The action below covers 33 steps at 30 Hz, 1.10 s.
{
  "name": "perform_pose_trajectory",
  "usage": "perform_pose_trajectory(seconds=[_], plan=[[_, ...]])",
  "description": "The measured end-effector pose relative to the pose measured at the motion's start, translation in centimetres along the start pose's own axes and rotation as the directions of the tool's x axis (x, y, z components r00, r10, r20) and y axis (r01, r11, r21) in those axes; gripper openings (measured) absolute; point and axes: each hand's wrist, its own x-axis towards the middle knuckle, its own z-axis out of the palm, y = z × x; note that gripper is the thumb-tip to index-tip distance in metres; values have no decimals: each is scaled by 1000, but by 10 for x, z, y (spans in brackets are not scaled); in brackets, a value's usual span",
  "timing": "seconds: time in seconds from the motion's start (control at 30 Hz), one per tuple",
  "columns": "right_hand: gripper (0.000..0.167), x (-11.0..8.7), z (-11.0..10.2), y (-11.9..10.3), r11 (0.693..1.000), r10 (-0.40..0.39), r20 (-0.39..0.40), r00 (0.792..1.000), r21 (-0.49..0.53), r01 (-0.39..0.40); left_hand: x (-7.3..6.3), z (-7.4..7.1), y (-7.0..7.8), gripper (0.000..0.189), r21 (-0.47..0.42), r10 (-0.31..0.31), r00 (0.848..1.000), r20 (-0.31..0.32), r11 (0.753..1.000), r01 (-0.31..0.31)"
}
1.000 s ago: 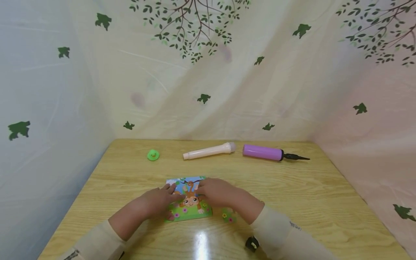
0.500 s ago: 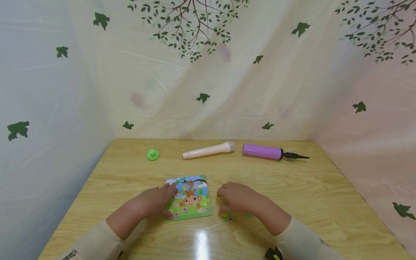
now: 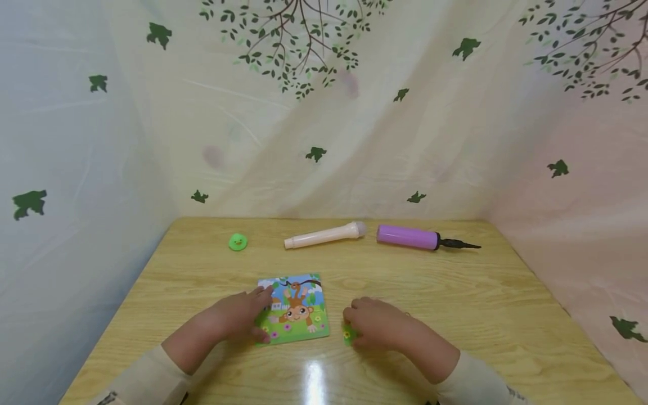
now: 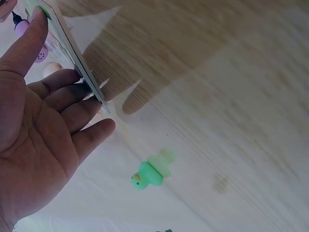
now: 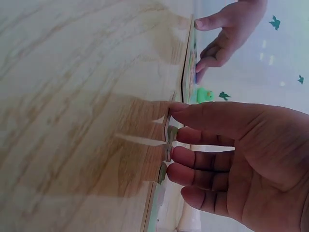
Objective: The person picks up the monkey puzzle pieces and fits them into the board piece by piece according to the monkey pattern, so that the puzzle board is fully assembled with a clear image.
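Note:
A square jigsaw puzzle [image 3: 296, 308] with an upside-down monkey lies flat on the table. My left hand [image 3: 234, 316] rests at its left edge, thumb and fingers spread, touching the board [image 4: 77, 55] in the left wrist view. To the right of the puzzle and apart from it, my right hand [image 3: 379, 325] holds a green flowered puzzle piece [image 3: 347, 335] at table level. Its thumb and fingertips meet the thin piece [image 5: 168, 126] in the right wrist view; most of it is hidden under the hand in the head view.
Along the table's back lie a green rubber duck [image 3: 238, 242], a pale pink toy microphone [image 3: 324, 235] and a purple balloon pump [image 3: 409, 237] with a black nozzle. A printed cloth [image 3: 253, 146] hangs behind the wooden table [image 3: 455, 287].
My right hand has left the puzzle's right edge, moved right and come down over the flowered piece, now gripping it. My left hand has stayed at the puzzle's left edge.

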Motion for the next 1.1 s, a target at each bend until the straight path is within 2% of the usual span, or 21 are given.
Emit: perform_pose_trajectory(seconds=[0.2, 0.4, 0.5, 0.7, 0.93, 1.1], plan=[[30, 3, 1, -3, 1000, -23, -10, 1000, 1, 23, -2, 1, -2, 55, -14, 27, 1000, -2, 1000, -27], [34, 9, -3, -4, 998, -52, -13, 999, 22, 52, -2, 0, -1, 62, -18, 1, 1000, 26, 1000, -1], [32, 16, -6, -5, 997, -71, -52, 996, 25, 72, -2, -2, 0, 63, -24, 2, 1000, 30, 1000, -1], [29, 38, -11, -14, 991, -129, -126, 984, 27, 133, -4, -4, 0, 59, -31, 2, 1000, 31, 1000, -1], [30, 70, -12, -30, 973, -230, -158, 960, -43, 226, -2, -7, -1, 76, -42, -18, 998, 62, 999, 21], [36, 90, -7, -42, 964, -266, -152, 952, -9, 267, -2, -13, -3, 77, -94, -9, 996, 94, 995, 18]])
